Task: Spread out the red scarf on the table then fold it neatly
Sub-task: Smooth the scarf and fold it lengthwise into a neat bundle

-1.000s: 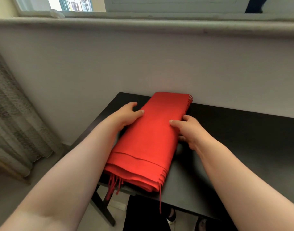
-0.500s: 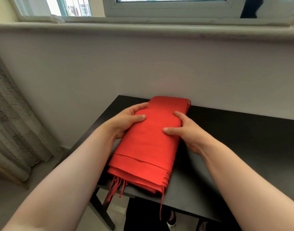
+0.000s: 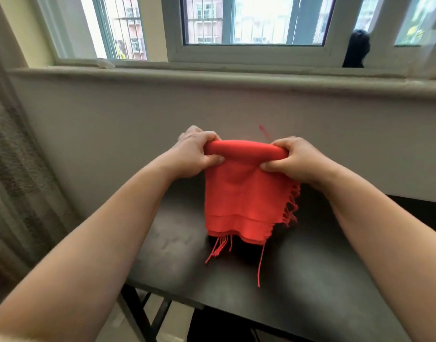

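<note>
In the head view, the scarf (image 3: 244, 193) is held up over the middle of the bench (image 3: 323, 280), near its 12 o'clock edge by the wall. A second ago it lay flat on the bench as a long folded bundle, with a hand at each long side. Half a second ago both sides were taken hold of, and now the bundle has been lifted.

Its rolled upper fold is gripped at the 9 o'clock end by the left hand (image 3: 194, 154) and at the 3 o'clock end by the right hand (image 3: 296, 159). On each hand the fingers are curled over the top and the thumb is pressed in from below. The layers hang down toward 6 o'clock, stacked and unopened. The fringe (image 3: 291, 206) is seen along the 3 o'clock edge, and loose strands trail from the bottom. Whether the lower hem touches the bench cannot be told.

The lift is judged to be the start of the spreading step. Nothing has been opened yet, so the layers must be shaken or drawn apart and laid flat before any folding is begun. The trailing strands could be caught under the cloth when it is laid down.
</note>
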The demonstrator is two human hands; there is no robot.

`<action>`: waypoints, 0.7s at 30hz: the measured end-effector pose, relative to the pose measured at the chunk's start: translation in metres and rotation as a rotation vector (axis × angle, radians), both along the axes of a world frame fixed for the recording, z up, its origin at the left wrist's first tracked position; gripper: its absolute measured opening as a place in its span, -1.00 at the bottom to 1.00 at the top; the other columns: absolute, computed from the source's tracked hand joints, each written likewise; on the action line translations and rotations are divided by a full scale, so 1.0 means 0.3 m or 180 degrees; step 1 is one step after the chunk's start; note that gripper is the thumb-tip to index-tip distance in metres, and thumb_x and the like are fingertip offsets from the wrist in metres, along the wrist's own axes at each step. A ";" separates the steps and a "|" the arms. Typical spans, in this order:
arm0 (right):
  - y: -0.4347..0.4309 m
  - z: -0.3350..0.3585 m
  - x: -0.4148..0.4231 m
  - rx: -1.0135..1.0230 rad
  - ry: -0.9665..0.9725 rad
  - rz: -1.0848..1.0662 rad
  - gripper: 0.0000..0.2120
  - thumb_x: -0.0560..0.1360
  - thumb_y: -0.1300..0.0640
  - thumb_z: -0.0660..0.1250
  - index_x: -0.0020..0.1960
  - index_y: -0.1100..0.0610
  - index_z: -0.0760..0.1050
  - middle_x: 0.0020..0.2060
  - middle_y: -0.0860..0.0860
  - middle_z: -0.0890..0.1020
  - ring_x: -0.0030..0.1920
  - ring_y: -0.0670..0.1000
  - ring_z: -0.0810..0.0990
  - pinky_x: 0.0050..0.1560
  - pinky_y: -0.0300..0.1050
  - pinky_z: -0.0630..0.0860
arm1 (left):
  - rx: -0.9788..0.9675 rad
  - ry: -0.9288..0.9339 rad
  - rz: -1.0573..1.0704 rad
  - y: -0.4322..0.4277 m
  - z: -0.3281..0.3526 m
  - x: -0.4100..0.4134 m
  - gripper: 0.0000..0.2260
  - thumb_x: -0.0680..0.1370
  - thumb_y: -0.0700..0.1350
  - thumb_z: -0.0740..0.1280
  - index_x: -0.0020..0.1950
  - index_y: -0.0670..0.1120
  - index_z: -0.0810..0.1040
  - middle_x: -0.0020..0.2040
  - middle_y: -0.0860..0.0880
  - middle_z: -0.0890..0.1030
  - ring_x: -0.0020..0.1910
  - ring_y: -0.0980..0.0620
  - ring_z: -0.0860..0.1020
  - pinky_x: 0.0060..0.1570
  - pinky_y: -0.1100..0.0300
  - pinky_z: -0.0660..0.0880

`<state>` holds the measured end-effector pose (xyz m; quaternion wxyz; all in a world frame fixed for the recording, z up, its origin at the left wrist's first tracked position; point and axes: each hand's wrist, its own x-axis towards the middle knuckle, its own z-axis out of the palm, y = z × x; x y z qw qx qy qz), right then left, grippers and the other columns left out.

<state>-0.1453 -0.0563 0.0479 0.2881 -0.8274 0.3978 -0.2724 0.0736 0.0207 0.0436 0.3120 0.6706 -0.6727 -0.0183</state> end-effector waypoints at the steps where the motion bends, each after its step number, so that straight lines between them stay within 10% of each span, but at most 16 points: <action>1: 0.011 0.016 -0.004 0.0183 -0.0298 0.0155 -0.86 0.36 0.20 0.47 -0.13 0.04 0.57 -0.24 0.00 0.58 -0.18 0.00 0.56 -0.18 -0.13 0.51 | -0.0115 0.0369 -0.0139 0.004 0.004 0.004 -0.75 0.42 -0.05 0.45 0.07 0.00 0.52 0.03 -0.06 0.45 0.03 0.03 0.45 0.09 0.17 0.42; 5: 0.036 0.071 0.002 0.0481 -0.1353 0.0410 -0.78 0.42 0.28 0.42 -0.02 0.06 0.49 -0.23 0.00 0.57 -0.27 -0.07 0.54 -0.26 -0.22 0.54 | -0.0265 0.3111 -0.1014 0.025 -0.020 0.003 -0.47 0.25 0.14 0.51 0.10 -0.01 0.44 -0.04 0.00 0.62 -0.10 0.13 0.60 -0.06 0.21 0.54; 7: 0.049 0.087 0.026 0.0485 -0.1730 0.0425 -0.75 0.44 0.27 0.40 0.05 0.07 0.44 -0.20 -0.01 0.55 -0.25 -0.10 0.52 -0.23 -0.24 0.53 | 0.0121 0.3318 -0.1111 0.028 -0.055 -0.002 -0.31 0.17 0.26 0.52 0.19 0.00 0.43 0.08 0.00 0.63 0.03 0.07 0.60 0.09 0.13 0.52; 10: 0.052 0.108 0.054 0.0452 -0.2072 0.0114 -0.67 0.45 0.17 0.42 0.16 0.12 0.42 -0.10 -0.01 0.58 -0.15 -0.10 0.55 -0.12 -0.25 0.55 | 0.0336 0.3612 -0.1196 0.045 -0.070 -0.027 -0.69 0.39 -0.02 0.42 0.10 -0.06 0.52 -0.07 0.03 0.69 -0.07 0.05 0.61 0.03 0.21 0.55; 15: 0.071 0.033 0.081 0.2911 -0.1885 0.0278 -0.55 0.31 -0.17 0.39 -0.02 0.18 0.61 -0.19 0.13 0.70 -0.23 0.05 0.68 -0.12 -0.06 0.62 | 0.0279 0.4204 -0.0543 0.045 -0.060 0.000 -0.85 0.57 -0.20 0.22 0.08 -0.16 0.52 -0.30 -0.03 0.69 -0.35 0.08 0.64 -0.28 0.24 0.61; 21: 0.051 -0.176 0.159 0.3182 -0.1847 -0.0077 -0.71 0.47 0.21 0.32 0.17 0.26 0.49 -0.29 0.15 0.66 -0.44 0.04 0.63 -0.43 -0.10 0.58 | 0.1186 0.5072 -0.0144 0.052 -0.187 0.079 -0.62 0.60 0.05 0.10 -0.03 -0.19 0.58 -0.20 -0.14 0.69 -0.22 -0.03 0.66 -0.09 0.11 0.59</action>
